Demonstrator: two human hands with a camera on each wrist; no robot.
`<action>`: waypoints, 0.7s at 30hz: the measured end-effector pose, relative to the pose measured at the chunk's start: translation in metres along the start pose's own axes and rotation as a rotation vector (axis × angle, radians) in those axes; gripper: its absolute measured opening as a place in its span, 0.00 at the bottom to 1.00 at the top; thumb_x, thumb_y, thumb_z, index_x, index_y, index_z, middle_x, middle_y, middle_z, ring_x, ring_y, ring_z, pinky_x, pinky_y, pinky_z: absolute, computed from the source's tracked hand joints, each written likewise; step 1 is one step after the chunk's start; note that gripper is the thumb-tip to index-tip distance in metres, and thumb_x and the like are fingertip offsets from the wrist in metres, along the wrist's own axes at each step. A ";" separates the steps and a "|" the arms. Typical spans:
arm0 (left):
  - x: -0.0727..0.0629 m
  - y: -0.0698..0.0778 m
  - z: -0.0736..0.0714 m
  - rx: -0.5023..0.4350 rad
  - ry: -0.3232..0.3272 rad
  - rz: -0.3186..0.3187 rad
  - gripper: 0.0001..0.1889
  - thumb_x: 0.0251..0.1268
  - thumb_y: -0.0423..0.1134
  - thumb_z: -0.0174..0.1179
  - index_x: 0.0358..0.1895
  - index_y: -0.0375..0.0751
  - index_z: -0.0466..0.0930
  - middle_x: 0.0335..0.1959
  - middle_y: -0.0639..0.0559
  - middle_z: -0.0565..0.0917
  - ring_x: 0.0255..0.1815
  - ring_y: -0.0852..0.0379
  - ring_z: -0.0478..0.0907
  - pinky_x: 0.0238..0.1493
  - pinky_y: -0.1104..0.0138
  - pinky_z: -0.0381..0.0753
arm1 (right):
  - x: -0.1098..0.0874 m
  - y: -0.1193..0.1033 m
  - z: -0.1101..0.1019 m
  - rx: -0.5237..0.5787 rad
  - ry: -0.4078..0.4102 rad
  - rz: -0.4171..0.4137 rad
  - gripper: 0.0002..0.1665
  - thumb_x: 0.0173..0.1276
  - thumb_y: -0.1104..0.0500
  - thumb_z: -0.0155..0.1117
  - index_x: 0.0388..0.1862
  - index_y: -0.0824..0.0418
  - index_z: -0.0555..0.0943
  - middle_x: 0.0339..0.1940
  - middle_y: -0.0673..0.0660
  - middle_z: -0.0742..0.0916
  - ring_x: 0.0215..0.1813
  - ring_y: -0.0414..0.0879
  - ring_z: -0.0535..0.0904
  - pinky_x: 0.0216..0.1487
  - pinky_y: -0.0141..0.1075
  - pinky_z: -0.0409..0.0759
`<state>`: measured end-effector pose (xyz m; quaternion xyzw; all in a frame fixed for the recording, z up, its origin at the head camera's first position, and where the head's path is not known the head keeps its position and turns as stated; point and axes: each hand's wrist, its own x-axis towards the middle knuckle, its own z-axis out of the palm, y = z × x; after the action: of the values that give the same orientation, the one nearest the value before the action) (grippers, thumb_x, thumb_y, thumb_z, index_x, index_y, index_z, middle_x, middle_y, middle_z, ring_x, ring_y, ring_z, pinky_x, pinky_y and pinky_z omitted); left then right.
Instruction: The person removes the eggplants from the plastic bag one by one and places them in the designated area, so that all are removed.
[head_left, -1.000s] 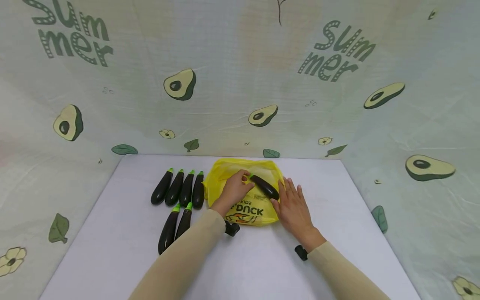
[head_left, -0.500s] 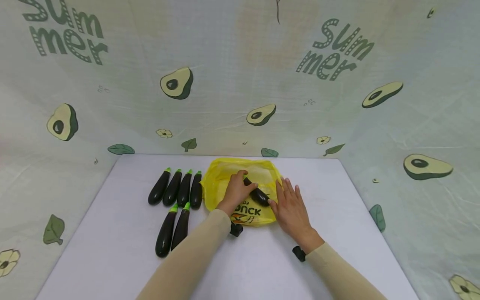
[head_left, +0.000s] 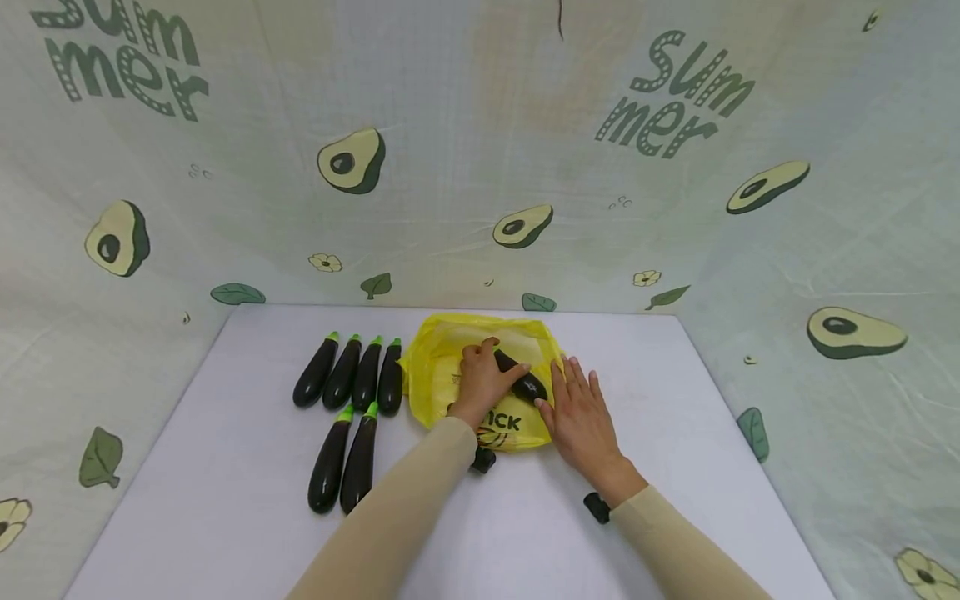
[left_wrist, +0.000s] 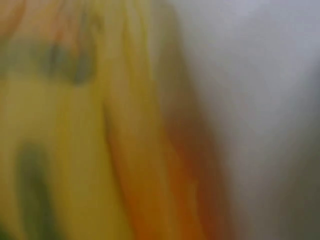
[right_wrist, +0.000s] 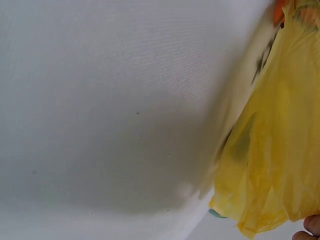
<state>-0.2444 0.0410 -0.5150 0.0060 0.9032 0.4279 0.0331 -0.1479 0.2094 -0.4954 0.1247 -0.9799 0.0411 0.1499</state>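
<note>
A dark eggplant [head_left: 531, 387] lies slanted over the yellow plastic bag [head_left: 424, 367] in the head view. My left hand [head_left: 480, 382] grips it from the left, thumb along its near side and fingers beyond it; its stem end is hidden. At the bag's right edge rests my right hand [head_left: 587, 425], fingers straight and thumb tip close to the eggplant's blunt end. In the left wrist view only the blurred printed bag [left_wrist: 80, 125] fills the side. Folds of the bag [right_wrist: 275, 135] and some fingertips [right_wrist: 312, 227] show in the right wrist view.
Left of the bag, several eggplants [head_left: 341, 375] lie side by side with green stems pointing away. Two more eggplants [head_left: 330, 462] lie nearer, one partly behind the left sleeve [head_left: 397, 508]. Behind the white table [head_left: 247, 433] hangs a cloth [head_left: 435, 100] printed with avocados.
My left hand has gone from the eggplant's stem end to a fuller grip around it. The eggplant has shifted slightly left overall. My right hand stays by the bag's edge.
</note>
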 end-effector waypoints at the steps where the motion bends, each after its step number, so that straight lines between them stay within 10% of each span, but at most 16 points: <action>1: 0.000 0.001 0.001 0.006 0.002 0.003 0.46 0.65 0.66 0.69 0.79 0.47 0.65 0.73 0.32 0.64 0.71 0.38 0.68 0.72 0.45 0.74 | 0.000 0.000 0.000 -0.003 0.002 -0.001 0.43 0.81 0.47 0.61 0.82 0.72 0.61 0.81 0.74 0.68 0.85 0.65 0.59 0.83 0.62 0.56; 11: 0.000 0.000 0.002 0.072 -0.031 0.012 0.49 0.64 0.65 0.70 0.81 0.45 0.61 0.72 0.30 0.68 0.70 0.35 0.68 0.71 0.45 0.73 | 0.000 -0.002 -0.002 0.001 -0.028 0.015 0.44 0.82 0.46 0.59 0.83 0.71 0.59 0.82 0.73 0.66 0.85 0.64 0.58 0.84 0.61 0.53; 21: 0.011 -0.009 -0.004 -0.152 -0.234 0.073 0.53 0.62 0.42 0.72 0.87 0.55 0.47 0.85 0.39 0.53 0.74 0.37 0.66 0.71 0.45 0.74 | 0.000 -0.001 0.000 0.020 -0.008 0.009 0.43 0.81 0.48 0.61 0.82 0.72 0.60 0.80 0.75 0.68 0.84 0.66 0.60 0.83 0.63 0.55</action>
<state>-0.2550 0.0321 -0.5201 0.0862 0.8574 0.4923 0.1231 -0.1479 0.2083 -0.4949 0.1222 -0.9806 0.0510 0.1448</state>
